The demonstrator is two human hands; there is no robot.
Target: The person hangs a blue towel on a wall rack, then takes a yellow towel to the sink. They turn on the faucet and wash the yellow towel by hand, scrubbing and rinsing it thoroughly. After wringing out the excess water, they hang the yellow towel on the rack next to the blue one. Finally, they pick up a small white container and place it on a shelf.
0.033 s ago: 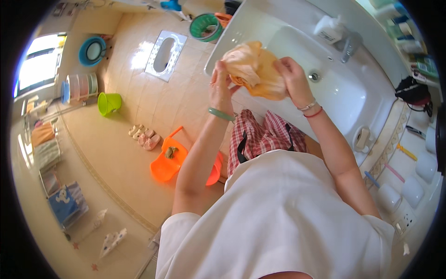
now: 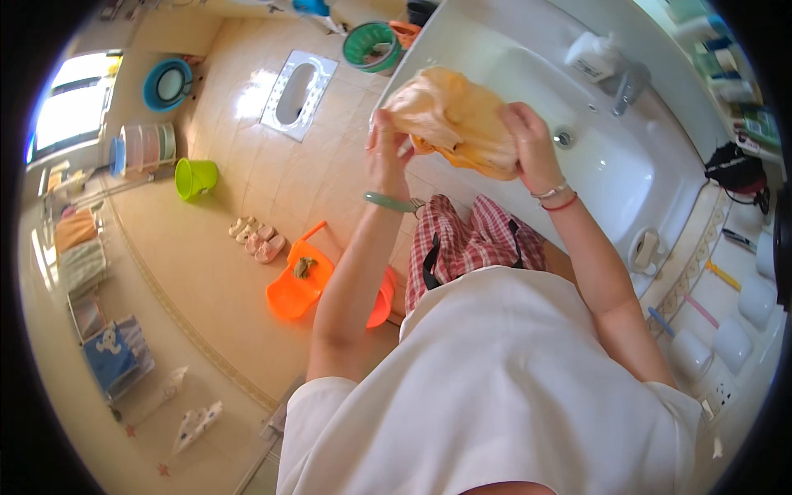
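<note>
Both my hands hold up a crumpled peach-yellow cloth (image 2: 466, 124), stretched between them over the near left rim of the white washbasin (image 2: 615, 169). My left hand (image 2: 386, 153), with a green bangle at the wrist, is closed on the cloth's left edge. On the opposite edge, my right hand (image 2: 535, 147) pinches the fabric between thumb and fingers. The cloth bulges and folds in the middle, with a deeper orange fold along its lower side. Behind it the folds hide part of the basin.
A tap (image 2: 631, 89) and a white pump bottle (image 2: 592, 56) stand at the basin's back. The soap dish (image 2: 645, 250) sits at its near right. On the floor are an orange stool (image 2: 293, 289), slippers (image 2: 257, 239), a green bucket (image 2: 195, 179), a basket (image 2: 371, 47) and a squat toilet (image 2: 299, 95).
The cloth is spread wider between my hands. My left hand has shifted slightly left and my right hand slightly right.
</note>
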